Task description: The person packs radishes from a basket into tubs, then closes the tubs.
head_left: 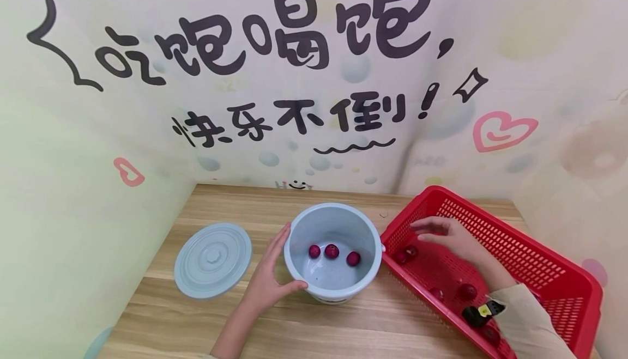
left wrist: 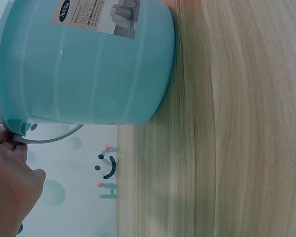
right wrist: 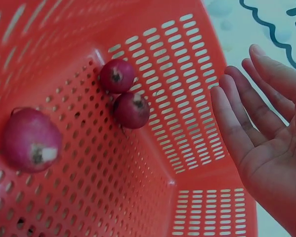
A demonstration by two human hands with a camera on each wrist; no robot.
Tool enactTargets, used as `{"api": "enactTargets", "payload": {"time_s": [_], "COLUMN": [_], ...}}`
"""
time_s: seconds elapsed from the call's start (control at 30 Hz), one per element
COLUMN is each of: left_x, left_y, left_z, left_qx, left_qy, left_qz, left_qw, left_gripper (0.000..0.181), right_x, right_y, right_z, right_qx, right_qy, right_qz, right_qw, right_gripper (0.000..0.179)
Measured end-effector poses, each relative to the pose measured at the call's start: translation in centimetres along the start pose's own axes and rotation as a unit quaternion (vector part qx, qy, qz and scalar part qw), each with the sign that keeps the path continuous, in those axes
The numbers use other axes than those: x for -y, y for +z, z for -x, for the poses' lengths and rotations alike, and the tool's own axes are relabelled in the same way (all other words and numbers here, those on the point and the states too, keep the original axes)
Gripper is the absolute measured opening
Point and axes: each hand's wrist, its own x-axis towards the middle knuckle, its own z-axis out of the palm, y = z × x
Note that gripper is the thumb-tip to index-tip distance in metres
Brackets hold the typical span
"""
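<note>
A light blue bucket stands upright on the wooden table, with three red radishes on its bottom. My left hand holds the bucket at its left side, thumb at the front rim and fingers along the outer wall near the handle joint. My right hand hovers over the far left end of a red perforated basket. Its fingers are loosely bent, and nothing is in them. In the right wrist view, two radishes lie together in the basket corner and a larger radish lies apart.
A round light blue lid lies on the table left of the bucket. The basket stands close against the bucket's right side, and more radishes lie near the right forearm. A wall with printed characters rises behind the table.
</note>
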Motion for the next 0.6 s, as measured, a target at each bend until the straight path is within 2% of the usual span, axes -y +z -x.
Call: {"api": "enactTargets", "payload": {"time_s": [0.37,0.6], "left_x": [0.0,-0.2], "left_y": [0.0,-0.2], "left_z": [0.0,0.0], "left_qx": [0.000,0.004], "left_qy": [0.005,-0.017], "left_qz": [-0.002,-0.008], "left_qw": [1.0000,0.9998], "left_gripper": [0.114,0.113], "right_x": [-1.1,-1.7], "right_y": [0.0,0.2], "right_z": [-0.2,-0.4], "right_qx": [0.011,0.019], "right_qy": [0.014,0.016], "right_qz": [-0.012,-0.015], "right_qw": [0.9998,0.9996], "right_gripper": [0.037,0.041]}}
